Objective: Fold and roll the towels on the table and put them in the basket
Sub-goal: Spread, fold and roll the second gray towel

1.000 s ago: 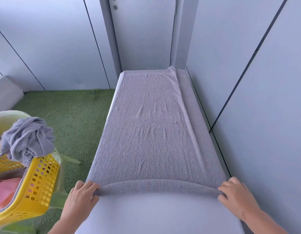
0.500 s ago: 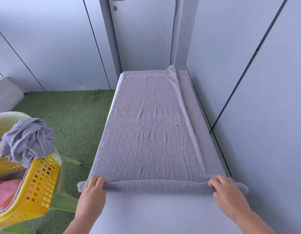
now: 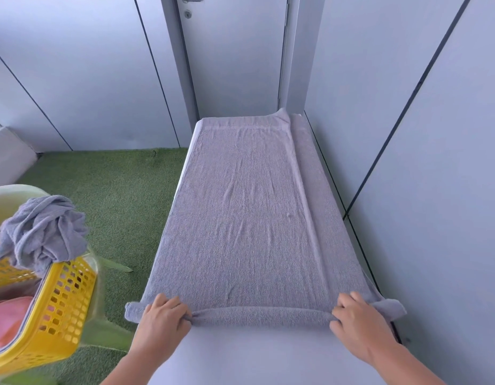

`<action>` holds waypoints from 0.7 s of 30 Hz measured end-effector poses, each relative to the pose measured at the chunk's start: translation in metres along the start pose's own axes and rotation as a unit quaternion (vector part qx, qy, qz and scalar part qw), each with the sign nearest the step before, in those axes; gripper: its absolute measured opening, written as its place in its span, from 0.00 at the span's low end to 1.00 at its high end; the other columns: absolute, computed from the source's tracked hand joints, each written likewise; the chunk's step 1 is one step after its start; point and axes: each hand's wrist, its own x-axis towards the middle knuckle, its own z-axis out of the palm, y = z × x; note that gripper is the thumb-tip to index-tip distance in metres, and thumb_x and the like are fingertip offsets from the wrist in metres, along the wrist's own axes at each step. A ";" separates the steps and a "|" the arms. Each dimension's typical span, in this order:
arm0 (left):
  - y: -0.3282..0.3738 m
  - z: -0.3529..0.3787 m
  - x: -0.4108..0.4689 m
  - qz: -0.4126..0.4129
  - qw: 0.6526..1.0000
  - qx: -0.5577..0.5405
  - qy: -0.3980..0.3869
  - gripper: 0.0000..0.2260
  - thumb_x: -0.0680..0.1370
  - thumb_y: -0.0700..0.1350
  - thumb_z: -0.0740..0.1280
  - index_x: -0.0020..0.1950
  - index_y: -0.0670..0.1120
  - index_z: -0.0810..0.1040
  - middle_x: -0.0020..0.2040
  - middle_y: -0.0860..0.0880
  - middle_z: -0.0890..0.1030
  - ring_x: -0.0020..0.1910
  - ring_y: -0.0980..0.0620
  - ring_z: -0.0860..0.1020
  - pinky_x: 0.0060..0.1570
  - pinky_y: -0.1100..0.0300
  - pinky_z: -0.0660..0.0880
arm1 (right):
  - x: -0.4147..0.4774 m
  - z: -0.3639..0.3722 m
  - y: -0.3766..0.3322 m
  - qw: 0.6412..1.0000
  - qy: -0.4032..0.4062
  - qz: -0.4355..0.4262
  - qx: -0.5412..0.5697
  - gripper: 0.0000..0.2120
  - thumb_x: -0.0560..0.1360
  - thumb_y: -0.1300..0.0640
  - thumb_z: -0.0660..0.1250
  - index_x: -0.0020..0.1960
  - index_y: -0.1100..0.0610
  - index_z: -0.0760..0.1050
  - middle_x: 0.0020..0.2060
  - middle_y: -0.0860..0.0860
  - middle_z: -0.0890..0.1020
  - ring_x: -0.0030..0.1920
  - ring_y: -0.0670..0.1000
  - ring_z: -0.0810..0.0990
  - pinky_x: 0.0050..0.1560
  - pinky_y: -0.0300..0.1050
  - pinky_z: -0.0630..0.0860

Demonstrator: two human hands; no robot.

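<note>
Towel (image 3: 249, 218) barely rolled: your left hand (image 3: 160, 320) and right hand (image 3: 357, 326) grip its first turn; most rolling, then the basket (image 3: 66, 301), remains.

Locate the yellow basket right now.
Head view, lower left: the yellow basket sits left of the table, near the left hand gripping the spread towel, a crumpled towel draped over its rim.

L hand (image 3: 163, 319) lower left of frame, R hand (image 3: 357, 319) lower right; both palm-down, fingers curled gripping towel roll (image 3: 261, 315).
</note>
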 end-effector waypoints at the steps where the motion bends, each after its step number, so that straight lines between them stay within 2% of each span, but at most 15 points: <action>1: 0.002 -0.001 -0.001 -0.007 1.000 0.001 -0.003 0.07 0.69 0.53 0.60 0.35 0.56 0.77 0.36 0.61 0.71 0.41 0.53 0.67 0.37 0.55 0.73 | -0.001 -0.002 -0.003 1.000 -0.009 0.014 0.014 0.12 0.66 0.48 0.58 0.25 0.49 0.69 0.33 0.42 0.69 0.37 0.47 0.72 0.28 0.43 0.72; 3: 0.004 -0.001 -0.002 -0.023 1.000 -0.001 -0.001 0.08 0.68 0.53 0.60 0.33 0.55 0.77 0.37 0.60 0.69 0.39 0.53 0.67 0.36 0.56 0.72 | 0.000 -0.006 -0.010 0.999 -0.015 0.030 0.036 0.10 0.67 0.49 0.57 0.28 0.47 0.67 0.34 0.42 0.67 0.37 0.47 0.75 0.28 0.42 0.68; 5: 0.011 -0.002 0.000 -0.048 0.999 -0.024 0.002 0.08 0.69 0.51 0.61 0.34 0.55 0.78 0.39 0.60 0.68 0.40 0.54 0.68 0.33 0.59 0.70 | 0.005 -0.006 -0.014 0.995 -0.028 0.044 0.082 0.04 0.70 0.54 0.60 0.41 0.46 0.73 0.42 0.43 0.68 0.45 0.49 0.77 0.36 0.43 0.68; 6: 0.015 -0.002 0.002 -0.062 0.997 -0.044 0.007 0.06 0.69 0.49 0.62 0.36 0.55 0.78 0.40 0.60 0.68 0.40 0.54 0.70 0.31 0.60 0.68 | 0.006 -0.007 -0.017 0.992 -0.041 0.048 0.110 0.09 0.71 0.57 0.62 0.49 0.46 0.73 0.45 0.44 0.69 0.48 0.50 0.76 0.40 0.44 0.69; 7: 0.019 -0.002 0.003 -0.076 0.995 -0.067 0.015 0.05 0.69 0.46 0.63 0.38 0.55 0.78 0.40 0.59 0.68 0.40 0.54 0.71 0.29 0.62 0.65 | 0.007 -0.007 -0.020 0.989 -0.038 0.050 0.135 0.14 0.70 0.61 0.64 0.51 0.45 0.71 0.47 0.43 0.69 0.48 0.49 0.74 0.42 0.44 0.70; 9: 0.026 -0.004 0.002 -0.088 0.991 -0.100 0.022 0.06 0.70 0.43 0.63 0.41 0.54 0.74 0.41 0.58 0.67 0.38 0.53 0.72 0.27 0.62 0.61 | 0.007 -0.003 -0.020 0.987 0.000 0.048 0.155 0.19 0.66 0.66 0.67 0.47 0.45 0.68 0.45 0.41 0.68 0.45 0.47 0.70 0.40 0.43 0.69; 11: 0.028 -0.003 0.000 -0.064 0.992 -0.102 0.031 0.06 0.70 0.42 0.61 0.42 0.54 0.72 0.43 0.59 0.68 0.40 0.54 0.71 0.28 0.64 0.61 | 0.005 0.001 -0.020 0.989 0.002 0.034 0.143 0.20 0.65 0.66 0.69 0.46 0.44 0.68 0.46 0.40 0.69 0.47 0.47 0.69 0.41 0.43 0.73; 14: 0.023 0.004 -0.004 -0.025 0.997 -0.071 0.020 0.13 0.69 0.45 0.60 0.51 0.53 0.78 0.49 0.59 0.74 0.49 0.53 0.73 0.33 0.62 0.73 | 0.001 0.004 -0.017 0.993 -0.010 0.021 0.116 0.22 0.61 0.60 0.71 0.54 0.47 0.77 0.51 0.40 0.75 0.51 0.48 0.71 0.49 0.45 0.77; 17: 0.019 0.005 -0.003 -0.018 0.998 -0.046 -0.025 0.21 0.66 0.48 0.66 0.60 0.55 0.78 0.56 0.60 0.77 0.53 0.52 0.73 0.44 0.57 0.79 | 0.003 0.003 -0.015 0.997 -0.007 0.011 0.076 0.23 0.58 0.56 0.74 0.53 0.50 0.81 0.49 0.41 0.79 0.50 0.50 0.75 0.47 0.48 0.77; 18: 0.017 0.004 -0.001 -0.023 0.999 -0.039 -0.031 0.21 0.66 0.49 0.67 0.59 0.56 0.78 0.55 0.60 0.77 0.51 0.51 0.74 0.45 0.56 0.79 | 0.004 0.002 -0.015 0.998 -0.004 0.008 0.060 0.20 0.59 0.55 0.73 0.51 0.49 0.82 0.47 0.41 0.79 0.49 0.51 0.76 0.46 0.48 0.76; 21: 0.011 0.001 0.006 -0.026 0.999 -0.018 -0.022 0.14 0.67 0.49 0.63 0.51 0.57 0.78 0.46 0.61 0.77 0.45 0.49 0.74 0.38 0.53 0.78 | 0.008 0.001 -0.013 0.999 0.013 0.008 0.029 0.09 0.65 0.52 0.62 0.40 0.48 0.80 0.39 0.41 0.77 0.45 0.51 0.73 0.43 0.47 0.73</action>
